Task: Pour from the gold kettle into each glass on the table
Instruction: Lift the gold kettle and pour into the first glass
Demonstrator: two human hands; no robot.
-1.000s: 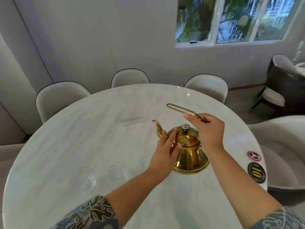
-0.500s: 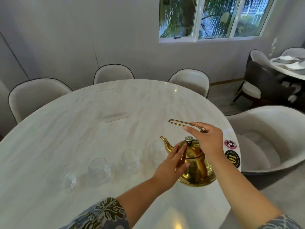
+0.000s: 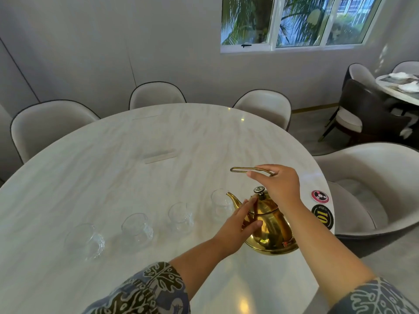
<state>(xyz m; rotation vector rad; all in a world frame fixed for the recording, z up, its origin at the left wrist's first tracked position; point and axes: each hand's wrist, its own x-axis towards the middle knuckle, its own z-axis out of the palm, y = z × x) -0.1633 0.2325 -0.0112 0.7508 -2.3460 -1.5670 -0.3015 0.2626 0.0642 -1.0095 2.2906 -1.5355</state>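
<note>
The gold kettle [image 3: 271, 230] stands on the white marble table [image 3: 136, 182] near its right edge, spout pointing left. My right hand [image 3: 281, 189] grips the raised wire handle above the lid knob. My left hand [image 3: 238, 225] rests flat against the kettle's left side, fingers spread, just below the spout. Several clear glasses stand in a row to the left: the nearest glass [image 3: 221, 203] sits right by the spout, then a second glass [image 3: 181, 217], a third glass [image 3: 137, 230] and a far-left glass [image 3: 85, 241]. All look empty.
Two round stickers [image 3: 322, 210] lie on the table's right edge. Pale upholstered chairs [image 3: 156, 94] ring the table, one big chair [image 3: 371, 184] close on the right. A flat clear strip [image 3: 159, 156] lies mid-table. Another set table [image 3: 399, 87] stands at the far right.
My view has swung left and back, bringing the whole row of glasses into sight. Both hands have stayed on the kettle, which still stands on the table.
</note>
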